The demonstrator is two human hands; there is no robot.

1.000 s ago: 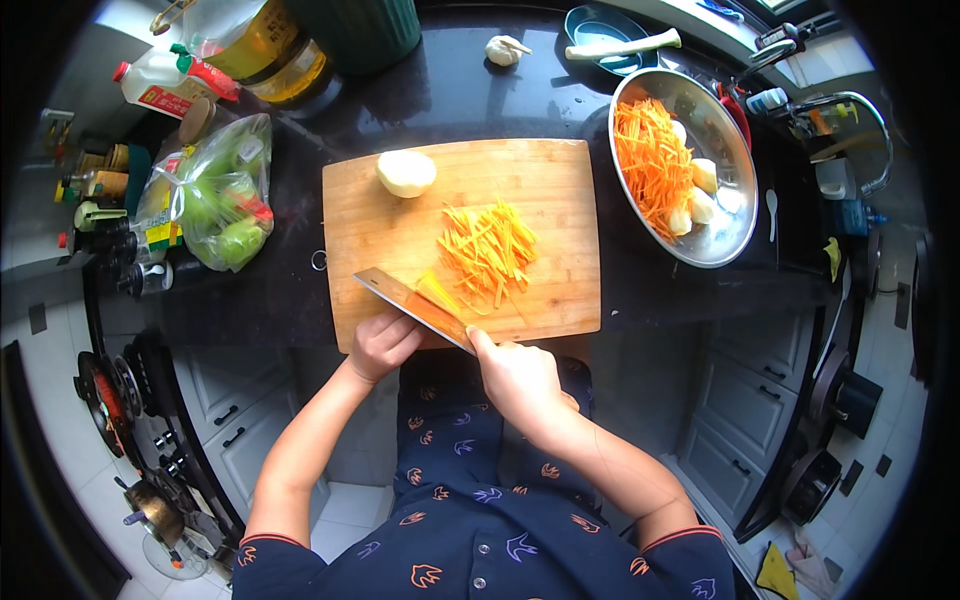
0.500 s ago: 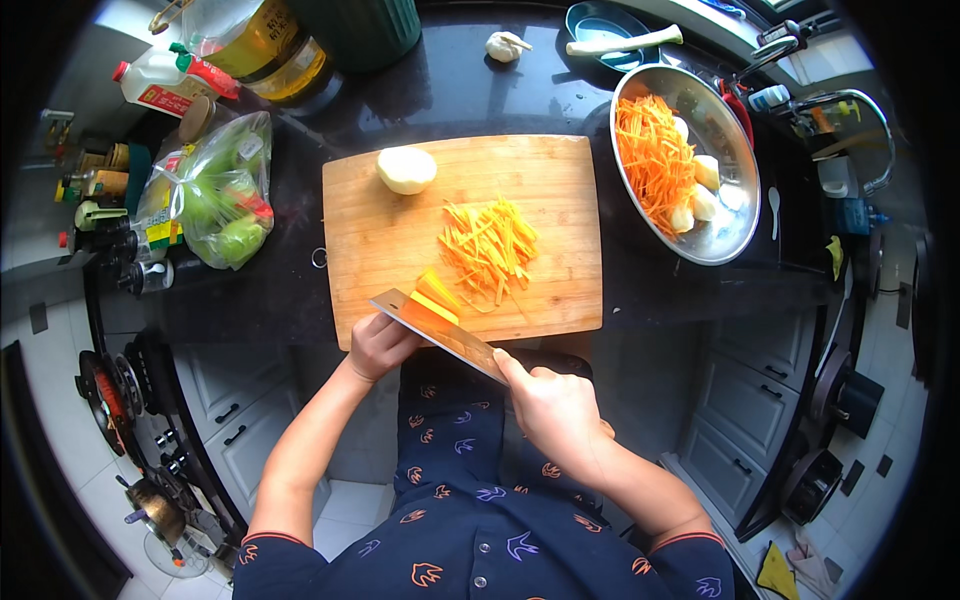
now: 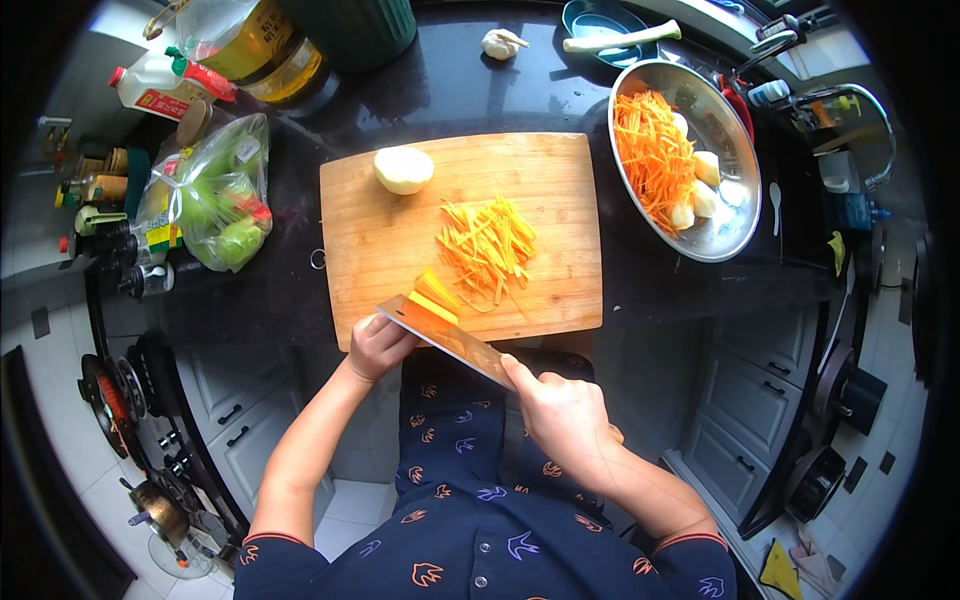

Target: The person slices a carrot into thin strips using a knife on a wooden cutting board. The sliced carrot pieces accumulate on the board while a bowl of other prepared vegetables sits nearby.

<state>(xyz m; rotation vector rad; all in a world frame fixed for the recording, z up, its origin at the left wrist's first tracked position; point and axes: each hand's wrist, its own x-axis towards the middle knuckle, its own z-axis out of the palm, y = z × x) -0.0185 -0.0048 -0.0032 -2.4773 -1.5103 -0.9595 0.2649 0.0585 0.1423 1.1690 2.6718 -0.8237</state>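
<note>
My right hand (image 3: 562, 405) grips the handle of a wide-bladed cleaver (image 3: 452, 343), its index finger lying along the blade. The cleaver slants across the near edge of a wooden cutting board (image 3: 375, 235). Curled behind the blade's far-left end, my left hand (image 3: 380, 347) is closed; the blade hides its fingertips and whatever they hold. Against the blade's far side lean some thin orange-yellow carrot slices (image 3: 436, 294). A loose heap of carrot strips (image 3: 486, 248) lies at the middle of the board. Near its far-left corner sits a pale, round, peeled vegetable (image 3: 403, 170).
Right of the board stands a steel bowl (image 3: 735, 175) with carrot shreds and pale chunks. A garlic bulb (image 3: 500, 44) lies behind, near a stalk (image 3: 622, 39) across a blue dish. To the left are a plastic bag of green vegetables (image 3: 228, 195) and an oil jug (image 3: 262, 50).
The cleaver and my right hand have shifted very slightly to the right and nearer. The whole view has moved a little. My left hand and the carrot heap look the same.
</note>
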